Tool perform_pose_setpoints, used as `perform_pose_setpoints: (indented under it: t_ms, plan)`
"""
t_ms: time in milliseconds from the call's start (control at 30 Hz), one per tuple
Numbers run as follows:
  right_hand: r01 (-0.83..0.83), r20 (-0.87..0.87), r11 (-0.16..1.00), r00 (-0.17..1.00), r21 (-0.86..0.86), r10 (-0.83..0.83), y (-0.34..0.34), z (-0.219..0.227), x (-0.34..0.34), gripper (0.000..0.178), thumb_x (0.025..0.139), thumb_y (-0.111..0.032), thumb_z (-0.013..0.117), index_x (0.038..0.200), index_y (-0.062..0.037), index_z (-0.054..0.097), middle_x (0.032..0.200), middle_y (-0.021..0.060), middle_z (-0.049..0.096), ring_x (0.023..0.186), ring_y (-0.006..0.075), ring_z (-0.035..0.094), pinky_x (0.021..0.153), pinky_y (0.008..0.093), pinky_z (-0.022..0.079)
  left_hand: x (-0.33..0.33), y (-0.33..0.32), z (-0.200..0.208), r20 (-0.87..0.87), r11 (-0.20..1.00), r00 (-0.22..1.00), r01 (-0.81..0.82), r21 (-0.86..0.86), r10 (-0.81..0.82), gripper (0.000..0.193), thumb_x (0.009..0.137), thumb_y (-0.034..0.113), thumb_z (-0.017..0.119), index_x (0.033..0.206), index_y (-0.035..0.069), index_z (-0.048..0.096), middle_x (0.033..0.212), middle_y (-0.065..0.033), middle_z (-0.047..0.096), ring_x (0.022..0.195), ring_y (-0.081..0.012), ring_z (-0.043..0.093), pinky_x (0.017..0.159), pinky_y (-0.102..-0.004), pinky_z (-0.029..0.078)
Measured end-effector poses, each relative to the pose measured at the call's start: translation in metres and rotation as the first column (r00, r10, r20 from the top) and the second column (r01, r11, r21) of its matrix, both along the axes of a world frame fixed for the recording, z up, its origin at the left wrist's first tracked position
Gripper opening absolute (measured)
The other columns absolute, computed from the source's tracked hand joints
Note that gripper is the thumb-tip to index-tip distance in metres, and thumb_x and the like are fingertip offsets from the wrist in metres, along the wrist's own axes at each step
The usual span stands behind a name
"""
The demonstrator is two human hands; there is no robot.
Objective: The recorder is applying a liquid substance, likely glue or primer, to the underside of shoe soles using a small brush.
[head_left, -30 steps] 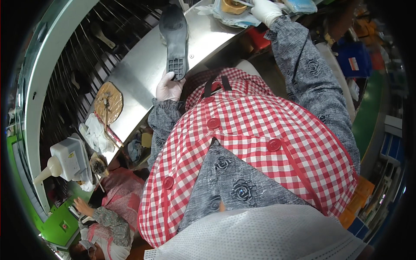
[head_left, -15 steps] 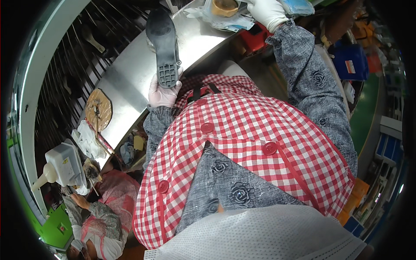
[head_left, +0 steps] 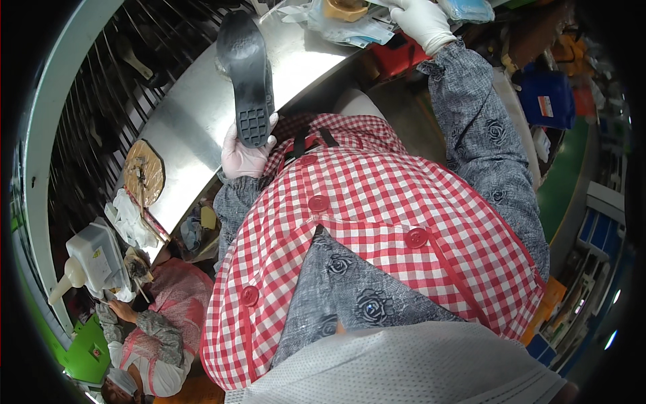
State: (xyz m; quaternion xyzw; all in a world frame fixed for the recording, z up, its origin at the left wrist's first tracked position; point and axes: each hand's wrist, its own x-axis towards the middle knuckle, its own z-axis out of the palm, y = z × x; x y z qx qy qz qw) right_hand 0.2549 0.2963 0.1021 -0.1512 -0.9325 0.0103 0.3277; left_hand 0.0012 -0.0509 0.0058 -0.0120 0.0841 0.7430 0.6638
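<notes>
My left hand (head_left: 243,158), in a thin pale glove, grips a black shoe sole (head_left: 243,74) by its heel end. The tread faces up, with a grid of square recesses at the heel and a smooth, shiny forefoot. The toe points away over the metal table (head_left: 195,128). My right hand (head_left: 424,23), in a white glove, reaches to the top edge of the view. Its fingers are closed around something pale that I cannot make out, beside a tan bowl (head_left: 345,9) and clear plastic bags (head_left: 336,25).
A wrapped round board (head_left: 143,172) with a stick and crumpled white plastic (head_left: 131,219) lie on the table's left end. Dark metal rods (head_left: 101,101) line the left side. A blue container (head_left: 546,97) stands at right. A co-worker (head_left: 165,323) is at lower left.
The shoe sole has tilted slightly, and my left hand has shifted a little left and nearer to me. My right hand has moved slightly right, its fingers still closed.
</notes>
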Motion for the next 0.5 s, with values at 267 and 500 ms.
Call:
perform_pose_setpoints:
  t_ms: [267,500]
  plan:
    - [0.191,0.240,0.982,0.953,-0.003,-0.185,-0.008,0.012,-0.004,0.022,0.086,-0.020,0.056,0.097,-0.0086,0.070,0.077,0.0071,0.068,0.069,0.0233,0.066,0.067,0.0347,0.053,0.003,-0.021,-0.006,-0.044,0.997,0.998,-0.050,-0.061,0.048,0.042,0.101,0.027,0.037,0.135,0.006,0.047,0.138,-0.0169,0.050,0.130,-0.0415,0.043,0.080,-0.0466,0.051]
    - [0.034,0.033,-0.012,0.999,-0.999,0.038,-0.036,-0.002,-0.028,0.035,0.095,-0.018,0.054,0.126,-0.0052,0.060,0.075,-0.0070,0.053,0.053,-0.0005,0.030,0.046,0.0153,0.023,-0.004,-0.040,-0.015,-0.049,0.994,0.997,-0.057,-0.088,0.053,0.045,0.102,0.027,0.031,0.139,0.004,0.042,0.140,-0.0176,0.048,0.131,-0.0420,0.042,0.081,-0.0464,0.051]
